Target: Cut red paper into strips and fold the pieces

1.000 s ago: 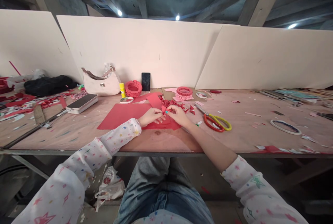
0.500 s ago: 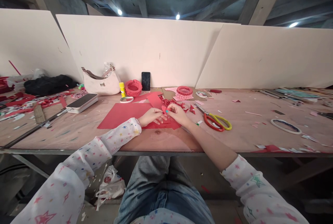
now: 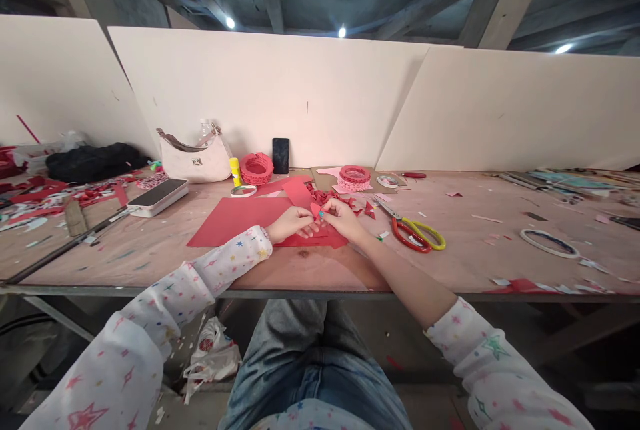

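Between my two hands is a small folded piece of red paper (image 3: pixel 315 209). My left hand (image 3: pixel 293 224) pinches it from the left, fingers closed. From the right, my right hand (image 3: pixel 341 217) grips it between thumb and fingertips; the thumbnail is blue-green. Both hands are just above a large red paper sheet (image 3: pixel 225 220) lying on the table. Several folded red paper pieces (image 3: pixel 327 197) are heaped right behind my fingers. Scissors (image 3: pixel 415 230) with one red and one yellow handle lie to the right of my right hand, blades pointing away.
Behind the sheet stand a yellow glue stick (image 3: pixel 235 171), a tape roll (image 3: pixel 243 191), a red paper ring stack (image 3: pixel 257 170) and a phone (image 3: pixel 281 156). A pink-red ring stack (image 3: pixel 355 179) sits on cardboard. A handbag (image 3: pixel 195 160) and power bank (image 3: pixel 158 199) are left; another ring (image 3: pixel 550 243) lies right.
My hands stay almost in place, with only slight finger movement at the small red paper. A little more of its tip shows now. Everything else looks the same.
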